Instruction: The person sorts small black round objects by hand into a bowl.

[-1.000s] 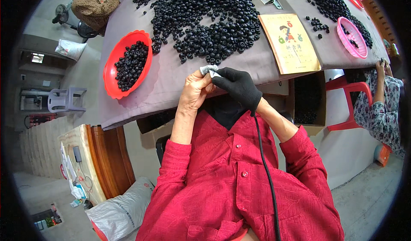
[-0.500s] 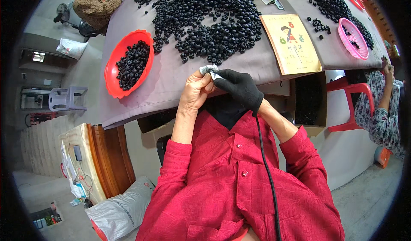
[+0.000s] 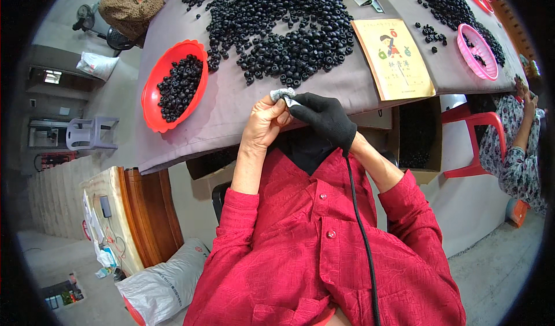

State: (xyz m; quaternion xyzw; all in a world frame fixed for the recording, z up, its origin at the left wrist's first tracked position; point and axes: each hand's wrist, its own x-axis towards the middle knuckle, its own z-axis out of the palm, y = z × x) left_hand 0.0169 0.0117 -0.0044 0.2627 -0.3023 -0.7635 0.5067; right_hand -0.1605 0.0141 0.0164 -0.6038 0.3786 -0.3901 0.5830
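My left hand (image 3: 265, 123) is bare except for a grey-white wrap (image 3: 282, 93) around a fingertip. Its thumb and fingers are pinched together at the table's near edge. My right hand (image 3: 327, 120), in a black glove with a black cord running down from the wrist, is closed and meets the left fingertips. A small pale pointed piece (image 3: 292, 102) shows between the hands. What lies inside either pinch is too small and covered to name. Just beyond them spreads a large heap of small black ring-shaped pieces (image 3: 289, 54).
A red scalloped basin (image 3: 151, 103) of black pieces stands at left on the grey-covered table (image 3: 173, 148). A yellow booklet (image 3: 399, 65) lies at right, near a pink basket (image 3: 462, 42). Two other people (image 3: 124, 13) sit nearby. Under the table is a cardboard box (image 3: 426, 177).
My hands hold almost the same pose, fingertips together. At the far right, the other person's hands and forearm have shifted slightly.
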